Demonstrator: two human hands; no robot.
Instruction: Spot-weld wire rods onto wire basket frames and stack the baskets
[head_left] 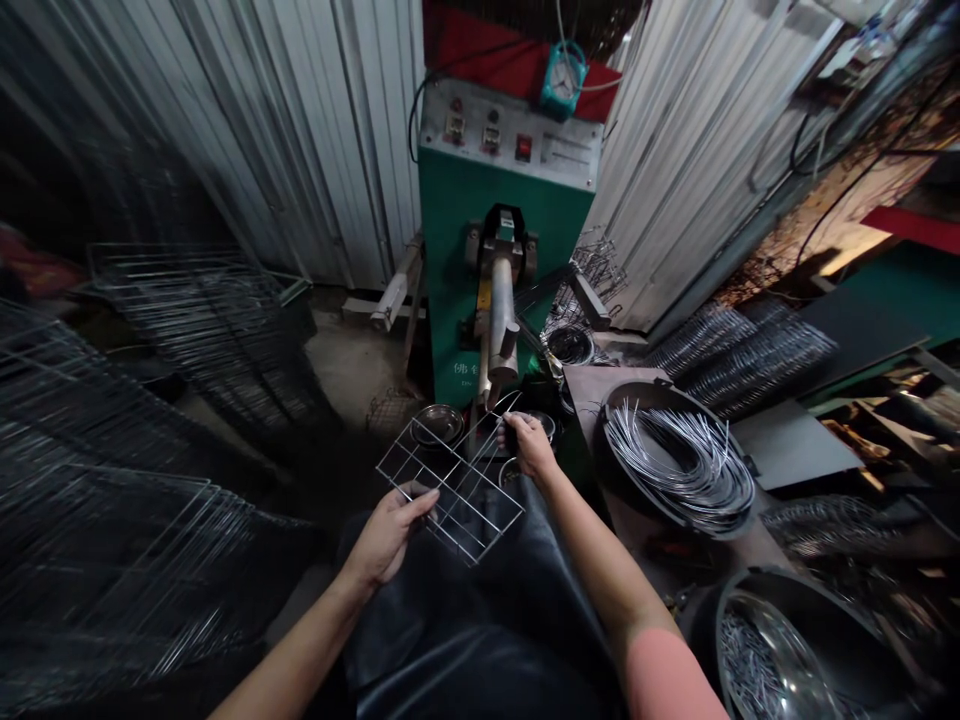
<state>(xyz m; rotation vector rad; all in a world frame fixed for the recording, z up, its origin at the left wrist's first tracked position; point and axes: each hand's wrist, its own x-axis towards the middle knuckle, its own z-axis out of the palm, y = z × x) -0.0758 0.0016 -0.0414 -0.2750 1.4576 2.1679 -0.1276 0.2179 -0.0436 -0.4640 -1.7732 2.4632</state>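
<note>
My left hand point(396, 530) is closed on the near-left edge of a wire rack point(457, 490), with the thumb on top. The rack is a flat metal grid, tilted over my lap. Its far corner reaches under the electrode tip of a green spot welder point(501, 320). Close to that tip, my right hand point(527, 440) pinches a thin curved wire point(512, 403) by the rack's far right edge. Whether the wire touches the rack or the electrode I cannot tell.
Stacks of wire racks point(217, 330) stand on the left. To the right, a black pan point(611, 440) holds a bundle of bent wires point(675, 465). Nearer, a metal bowl point(806, 660) contains short wire pieces. A small round dish point(437, 427) sits below the welder.
</note>
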